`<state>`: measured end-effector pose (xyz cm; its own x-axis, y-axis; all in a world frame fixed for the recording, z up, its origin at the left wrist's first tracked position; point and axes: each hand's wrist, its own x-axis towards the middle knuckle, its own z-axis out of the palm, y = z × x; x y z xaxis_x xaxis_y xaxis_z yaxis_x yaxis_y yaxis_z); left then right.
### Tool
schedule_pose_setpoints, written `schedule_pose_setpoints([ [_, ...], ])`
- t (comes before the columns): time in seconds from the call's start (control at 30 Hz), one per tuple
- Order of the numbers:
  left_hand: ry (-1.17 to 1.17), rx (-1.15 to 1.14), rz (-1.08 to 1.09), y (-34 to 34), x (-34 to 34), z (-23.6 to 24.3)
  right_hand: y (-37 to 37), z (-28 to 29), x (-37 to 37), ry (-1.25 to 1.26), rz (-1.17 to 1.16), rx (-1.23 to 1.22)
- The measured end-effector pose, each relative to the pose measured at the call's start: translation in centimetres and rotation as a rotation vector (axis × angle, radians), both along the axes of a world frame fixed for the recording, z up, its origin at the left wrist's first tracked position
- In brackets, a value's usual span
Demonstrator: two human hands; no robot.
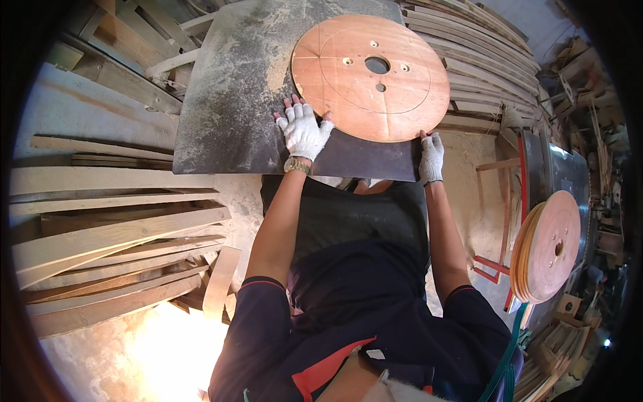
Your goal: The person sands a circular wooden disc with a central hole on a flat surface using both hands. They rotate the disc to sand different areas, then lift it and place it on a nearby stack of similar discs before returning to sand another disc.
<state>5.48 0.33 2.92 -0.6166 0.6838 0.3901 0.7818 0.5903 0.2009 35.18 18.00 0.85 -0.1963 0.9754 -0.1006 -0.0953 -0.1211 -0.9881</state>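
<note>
A large round wooden disc (341, 94) lies flat on a dark, dusty tabletop (228, 100). It has a big centre hole, several smaller holes around that, and a pencilled circle with crossing lines. My left hand (303, 130), in a white fingerless glove with a watch at the wrist, rests spread on the tabletop by the disc's near left edge. At the near right edge of the disc is my right hand (432, 155), gloved the same way. Its fingers are curled at the rim, and their undersides are hidden, so its grip cannot be made out.
Stacked planks (120, 231) lie to my left, and long curved boards (469, 50) are piled beyond the table on the right. At the right, a stack of round wooden discs (546, 248) leans beside a dark table with a red frame (523, 201).
</note>
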Motion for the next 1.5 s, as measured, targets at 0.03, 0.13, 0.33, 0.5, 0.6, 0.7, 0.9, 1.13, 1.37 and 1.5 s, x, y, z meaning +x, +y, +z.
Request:
schedule_pose_setpoints([
  [0.03,-0.006,0.002,0.002,0.1,0.0,0.0,0.1,-0.1,0.1,0.014,0.010,-0.009],
  [0.13,0.006,0.016,0.006,0.0,-0.3,-0.2,-0.2,0.1,-0.2,0.009,0.007,0.011],
  [0.33,-0.047,-0.041,0.013,0.5,-0.7,0.2,0.4,-0.4,0.3,0.007,0.029,0.012],
  [0.5,-0.058,-0.071,0.031,0.4,-1.1,0.4,0.2,0.1,0.1,-0.017,-0.001,-0.093],
  [0.6,-0.071,-0.036,0.019,0.3,-0.8,0.5,-0.2,0.5,-0.2,-0.029,-0.033,-0.070],
  [0.7,-0.060,-0.002,-0.013,-0.1,-0.3,0.1,0.0,0.4,-0.1,-0.011,-0.015,-0.023],
  [0.9,-0.037,-0.033,0.018,0.2,-0.8,0.0,-0.5,1.0,-0.5,0.008,0.003,-0.032],
  [1.13,-0.095,-0.034,0.016,0.7,-1.0,0.1,0.4,-0.4,0.4,0.022,0.027,-0.034],
  [1.37,-0.070,-0.041,0.035,0.9,-1.7,-0.1,-0.1,0.2,0.0,0.003,0.052,-0.013],
  [1.5,-0.050,-0.043,0.046,0.9,-1.9,0.0,-0.4,0.7,-0.3,-0.032,0.020,-0.066],
])
